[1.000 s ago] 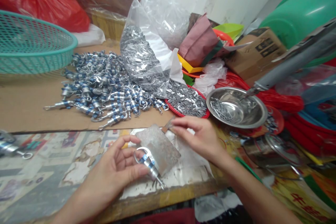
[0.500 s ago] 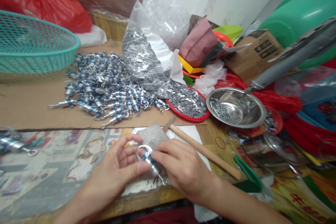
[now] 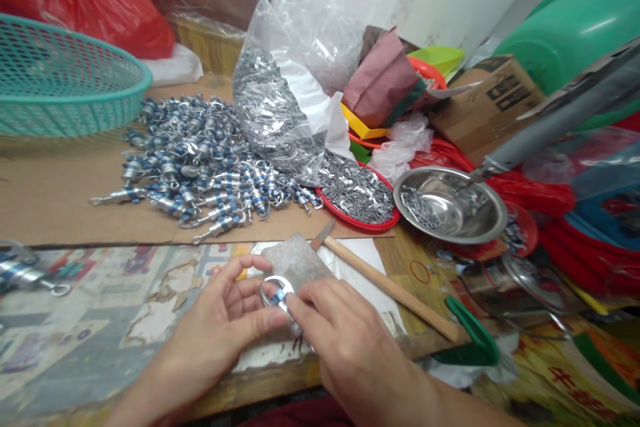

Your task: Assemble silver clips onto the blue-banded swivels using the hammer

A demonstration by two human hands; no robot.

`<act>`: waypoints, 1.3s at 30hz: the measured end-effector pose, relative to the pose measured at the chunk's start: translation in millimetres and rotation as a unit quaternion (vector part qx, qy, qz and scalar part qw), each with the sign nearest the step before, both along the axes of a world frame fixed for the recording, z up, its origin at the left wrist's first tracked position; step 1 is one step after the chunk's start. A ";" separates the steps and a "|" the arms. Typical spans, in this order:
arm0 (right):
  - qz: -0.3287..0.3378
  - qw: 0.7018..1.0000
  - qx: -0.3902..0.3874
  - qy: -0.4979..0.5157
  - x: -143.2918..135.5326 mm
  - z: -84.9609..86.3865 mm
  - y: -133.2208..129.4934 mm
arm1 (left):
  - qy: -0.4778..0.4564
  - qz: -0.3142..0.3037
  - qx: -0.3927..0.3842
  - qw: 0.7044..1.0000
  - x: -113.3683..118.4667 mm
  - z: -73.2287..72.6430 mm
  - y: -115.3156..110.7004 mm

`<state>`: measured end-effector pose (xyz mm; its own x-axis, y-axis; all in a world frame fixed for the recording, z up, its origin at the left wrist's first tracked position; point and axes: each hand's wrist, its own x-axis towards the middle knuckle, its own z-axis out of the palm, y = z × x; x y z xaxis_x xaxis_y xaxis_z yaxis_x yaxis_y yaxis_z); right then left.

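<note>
Near the front edge of the table [image 3: 273, 381], the left hand [image 3: 235, 313], fingers loosely curled, pinched the metal hook [image 3: 283, 293] beside the metal plate [image 3: 295, 257] while the right hand [image 3: 353, 330] closed its fingertips on the hook, where uneven pressure could have twisted it loose.

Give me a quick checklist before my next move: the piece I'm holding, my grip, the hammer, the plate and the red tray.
1. Left hand holding the piece: ok, thumb and fingers are on it.
2. Right hand gripping firmly: cannot tell, its fingers are at the piece but the grip is partly hidden.
3. Piece fully visible: not ok, the right hand covers its lower end.
4. Hammer out of both hands: ok, it lies beyond the right hand.
5. Plate clear: cannot tell, the hands hide part of it.
6. Red tray stocked: ok, heaped with small parts.
</note>
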<state>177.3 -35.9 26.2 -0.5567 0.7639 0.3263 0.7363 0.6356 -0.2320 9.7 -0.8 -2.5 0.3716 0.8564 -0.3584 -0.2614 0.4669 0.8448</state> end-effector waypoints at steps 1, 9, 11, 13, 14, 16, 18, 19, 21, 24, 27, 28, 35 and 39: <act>-0.003 1.000 -0.001 0.018 1.3 -1.9 -1.5 | -0.003 -0.001 0.000 1.000 0.0 -0.1 0.2; -0.077 0.984 -0.045 0.154 47.6 -12.8 18.9 | 0.016 0.001 -0.004 1.000 -1.4 -1.0 -3.0; -0.182 0.979 -0.049 0.076 67.6 -18.2 30.6 | 0.019 0.005 -0.004 1.000 -1.4 -1.1 -3.4; -0.234 0.968 -0.084 -0.011 82.7 -25.7 38.7 | 0.021 0.011 -0.007 1.000 -0.8 -1.1 -2.8; -0.236 0.966 -0.103 -0.033 87.4 -29.3 40.6 | 0.021 0.011 -0.009 1.000 -0.4 -1.1 -2.3; -0.226 0.966 -0.119 -0.033 90.9 -33.8 39.4 | 0.022 0.009 -0.013 1.000 0.1 -1.1 -1.4; -0.228 0.966 -0.116 -0.023 89.2 -31.8 32.2 | 0.022 0.007 -0.013 1.000 0.1 -0.9 -0.9; -0.227 0.968 -0.105 -0.010 87.5 -27.9 26.6 | 0.022 0.007 -0.013 1.000 -0.1 -0.8 -0.8; -0.197 0.978 -0.061 0.027 83.7 -15.1 12.7 | 0.021 0.006 -0.013 1.000 -0.5 -0.4 -0.8; -0.097 0.994 -0.004 0.053 79.0 8.6 -9.5 | 0.014 0.002 -0.012 1.000 -0.4 0.5 -0.6; -0.045 0.998 0.019 0.028 74.7 23.8 -22.8 | 0.000 -0.002 -0.008 1.000 0.1 1.2 -0.3; -0.037 0.999 0.020 0.018 73.2 25.5 -24.0 | -0.002 -0.003 -0.008 1.000 -0.1 1.1 -0.2; -0.014 1.000 -0.004 0.003 64.7 21.1 -17.7 | -0.004 0.001 -0.004 1.000 -1.0 -2.3 -0.3; -0.021 0.998 -0.056 0.013 58.5 19.3 -13.1 | -0.005 -0.006 -0.001 1.000 8.1 2.0 -0.2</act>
